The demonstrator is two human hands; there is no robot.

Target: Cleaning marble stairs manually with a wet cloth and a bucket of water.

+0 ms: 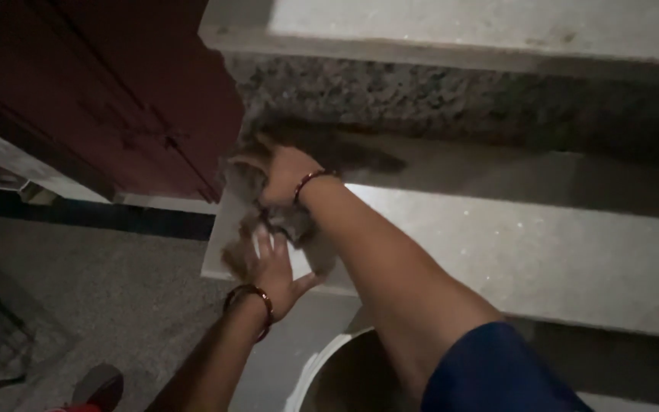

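Where the pale stone step (543,252) ends, a little left of the frame's centre, both hands work on a crumpled grey cloth (287,221) that lies at the step's left corner. The right hand (284,177), above the cloth, is closed over its upper part with the fingers curled down into the fabric; a thin red bangle (310,181) circles that wrist, and the bare forearm runs down to a blue sleeve (497,374) at the bottom right. The left hand (272,267) sits just below, fingers spread flat and pressed onto the cloth's lower edge (it is not gripping, only pushing down), with a red-and-gold bangle (252,299) on its wrist. The two hands lie close together, nearly touching, with the cloth between them.

Behind the step rises a speckled granite riser (451,99), and a second pale step (459,30) crosses the top of the frame. A dark red wooden door (108,91) fills the upper left. Grey rough floor (116,282) spreads across the lower left, and the rim of a round pale basin (318,366) shows at bottom centre.
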